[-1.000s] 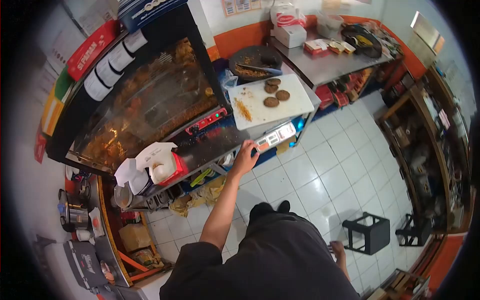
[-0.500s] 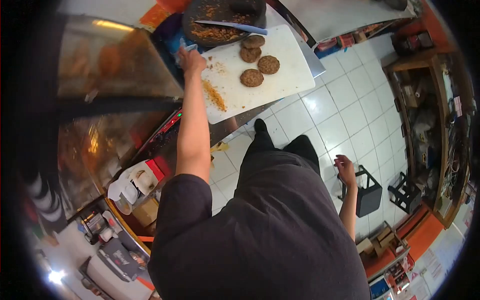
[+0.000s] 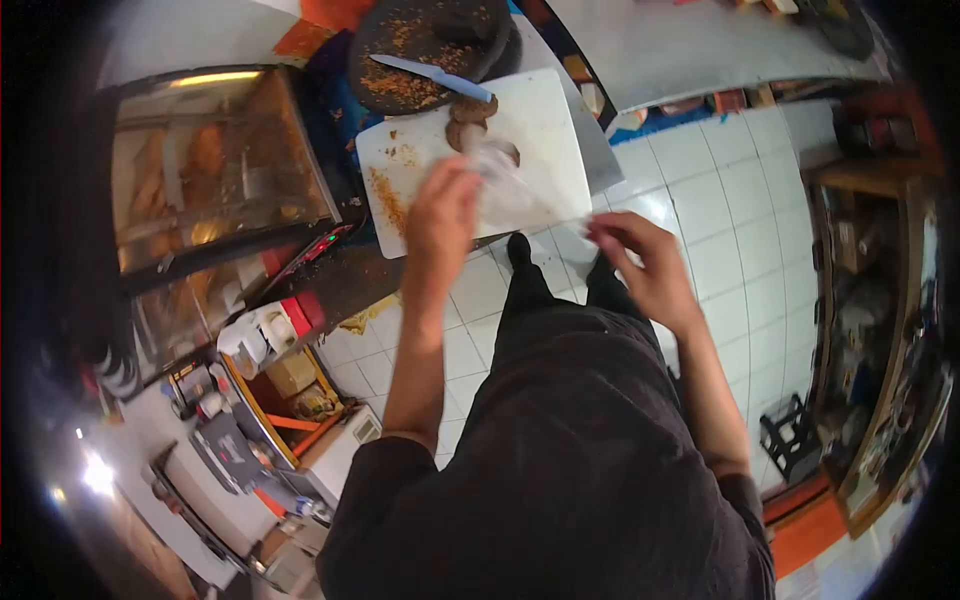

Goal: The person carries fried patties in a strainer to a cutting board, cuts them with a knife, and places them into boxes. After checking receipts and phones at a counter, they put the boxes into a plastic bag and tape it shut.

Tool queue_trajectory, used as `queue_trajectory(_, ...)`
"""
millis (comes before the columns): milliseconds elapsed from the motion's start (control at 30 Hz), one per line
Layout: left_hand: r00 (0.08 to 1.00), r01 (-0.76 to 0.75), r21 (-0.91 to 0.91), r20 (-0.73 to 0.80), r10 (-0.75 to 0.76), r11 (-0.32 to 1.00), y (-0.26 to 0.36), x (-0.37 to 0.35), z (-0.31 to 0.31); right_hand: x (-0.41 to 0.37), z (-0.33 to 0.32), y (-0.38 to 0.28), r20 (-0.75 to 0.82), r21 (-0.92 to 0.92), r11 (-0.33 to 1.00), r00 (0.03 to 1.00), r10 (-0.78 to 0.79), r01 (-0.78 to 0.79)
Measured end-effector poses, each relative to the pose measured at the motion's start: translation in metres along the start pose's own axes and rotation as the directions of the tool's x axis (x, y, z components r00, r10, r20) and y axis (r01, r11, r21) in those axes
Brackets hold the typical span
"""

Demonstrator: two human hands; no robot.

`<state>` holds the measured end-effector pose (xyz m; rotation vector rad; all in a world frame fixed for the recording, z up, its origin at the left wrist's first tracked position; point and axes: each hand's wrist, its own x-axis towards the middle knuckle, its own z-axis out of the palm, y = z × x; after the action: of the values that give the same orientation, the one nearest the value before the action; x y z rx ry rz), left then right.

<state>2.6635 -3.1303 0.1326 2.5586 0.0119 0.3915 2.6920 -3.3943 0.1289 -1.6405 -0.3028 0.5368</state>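
My left hand (image 3: 443, 210) is closed on a thin clear plastic bag (image 3: 510, 185), blurred by motion above the white cutting board (image 3: 545, 120). The plastic stretches right towards my right hand (image 3: 645, 262), whose thumb and fingertips are pinched at its far end, just off the board's corner. Behind the plastic lie brown round patties (image 3: 466, 134), some partly covered by it. Orange-brown crumbs (image 3: 388, 200) are scattered along the board's left side. A knife with a light blue handle (image 3: 462, 86) rests across a dark stone mortar (image 3: 400, 95) holding similar crumbs.
A glass display case (image 3: 220, 180) stands left of the board. Shelves (image 3: 865, 260) line the right side, with a black stool (image 3: 790, 438) nearby on the white tiled floor (image 3: 700, 180). A metal counter (image 3: 690, 60) is at the upper right.
My left hand has moved right and nearer from beside the mortar, carrying the plastic over the patties. My right hand has risen from my side to the bag. The view has shifted.
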Motion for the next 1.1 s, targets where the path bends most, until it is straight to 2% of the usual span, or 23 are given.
queue_trajectory(33, 0.998, 0.057, -0.08, 0.045, -0.054, 0.995, 0.032, -0.002, 0.006, 0.021, 0.004, -0.015, 0.087, -0.08, 0.98, 0.981, -0.173, 0.18)
queue_trajectory(67, 0.988, 0.136, -0.141, 0.092, -0.124, 0.981, 0.061, -0.007, 0.009, 0.034, 0.01, -0.012, 0.105, -0.046, 0.967, 0.964, -0.245, 0.251)
queue_trajectory(100, 0.99, 0.132, -0.195, 0.07, -0.12, 0.972, 0.086, -0.008, 0.012, 0.042, 0.013, -0.004, 0.127, -0.113, 0.972, 0.973, -0.192, 0.206)
queue_trajectory(133, 0.998, 0.021, -0.179, -0.054, -0.031, 0.984, 0.101, -0.008, 0.018, 0.048, 0.012, 0.002, 0.176, -0.136, 0.974, 0.972, -0.156, 0.181)
queue_trajectory(167, 0.995, -0.023, -0.109, -0.104, 0.012, 0.994, 0.117, -0.011, 0.015, 0.053, 0.012, 0.006, 0.232, -0.162, 0.974, 0.966, -0.117, 0.157)
queue_trajectory(200, 0.99, -0.006, -0.119, -0.14, -0.011, 0.993, 0.13, -0.014, 0.015, 0.057, 0.017, 0.011, 0.268, -0.162, 0.969, 0.953, -0.141, 0.189)
queue_trajectory(233, 0.984, 0.017, -0.13, -0.175, -0.039, 0.991, 0.139, -0.016, 0.016, 0.059, 0.023, 0.015, 0.235, 0.226, 0.974, 0.971, -0.036, -0.019)
queue_trajectory(267, 0.977, 0.038, -0.111, -0.205, -0.06, 0.993, 0.145, -0.019, 0.017, 0.057, 0.027, 0.017, 0.254, 0.571, 0.788, 0.962, 0.095, -0.229)
queue_trajectory(300, 0.975, 0.083, -0.127, -0.195, -0.107, 0.988, 0.149, -0.02, 0.018, 0.057, 0.026, 0.013, 0.29, 0.56, 0.794, 0.954, 0.079, -0.236)
queue_trajectory(367, 0.963, 0.134, -0.13, -0.216, -0.16, 0.982, 0.155, -0.019, 0.022, 0.059, 0.022, 0.003, 0.286, 0.786, 0.556, 0.956, 0.062, -0.271)
queue_trajectory(433, 0.944, 0.132, -0.109, -0.288, -0.159, 0.985, 0.158, -0.015, 0.025, 0.065, 0.014, -0.007, 0.349, 0.792, 0.535, 0.937, 0.001, -0.295)
queue_trajectory(500, 0.928, 0.129, -0.081, -0.342, -0.149, 0.988, 0.159, -0.01, 0.025, 0.074, 0.005, -0.027, 0.494, 0.817, 0.382, 0.866, -0.077, -0.432)
queue_trajectory(567, 0.902, 0.16, -0.014, -0.404, -0.152, 0.987, 0.164, 0.001, 0.02, 0.078, 0.0, -0.04, 0.554, 0.777, 0.418, 0.827, -0.098, -0.471)
queue_trajectory(633, 0.897, 0.162, -0.002, -0.417, -0.148, 0.987, 0.153, 0.005, 0.024, 0.082, -0.004, -0.04, 0.608, 0.739, 0.49, 0.771, -0.19, -0.462)
queue_trajectory(700, 0.928, 0.032, 0.004, -0.372, -0.029, 0.999, 0.145, 0.007, 0.028, 0.085, -0.005, -0.041, 0.614, 0.711, 0.557, 0.765, -0.196, -0.429)
queue_trajectory(767, 0.917, 0.034, -0.016, -0.397, -0.038, 0.999, 0.147, 0.014, 0.028, 0.09, -0.005, -0.037, 0.526, 0.752, 0.497, 0.848, -0.056, -0.433)
queue_trajectory(833, 0.986, 0.012, -0.181, -0.163, -0.042, 0.983, 0.144, 0.015, 0.028, 0.101, -0.006, -0.042, 0.541, 0.737, 0.516, 0.839, -0.061, -0.437)
queue_trajectory(867, 0.992, -0.012, -0.277, -0.126, -0.024, 0.961, 0.138, 0.015, 0.033, 0.108, -0.005, -0.043, 0.567, 0.762, 0.456, 0.813, -0.128, -0.46)
queue_trajectory(900, 0.991, -0.001, -0.282, -0.127, -0.036, 0.959, 0.135, 0.016, 0.035, 0.112, -0.001, -0.043, 0.583, 0.784, 0.389, 0.789, -0.193, -0.484)
queue_trajectory(967, 1.0, -0.009, -0.386, -0.024, 0.0, 0.923, 0.126, 0.019, 0.034, 0.121, 0.012, -0.038, 0.58, 0.785, 0.379, 0.796, -0.171, -0.491)
queue_trajectory(1033, 1.0, -0.03, -0.432, -0.016, 0.025, 0.901, 0.102, 0.025, 0.032, 0.132, 0.025, -0.033, 0.499, 0.756, 0.525, 0.863, -0.076, -0.391)
queue_trajectory(1067, 1.0, -0.022, -0.544, 0.005, 0.03, 0.839, 0.088, 0.026, 0.033, 0.138, 0.032, -0.033, 0.41, 0.753, 0.574, 0.912, -0.029, -0.32)
queue_trajectory(1100, 0.999, -0.012, -0.648, 0.025, 0.038, 0.762, 0.077, 0.028, 0.032, 0.143, 0.036, -0.032, 0.407, 0.749, 0.583, 0.913, -0.029, -0.315)
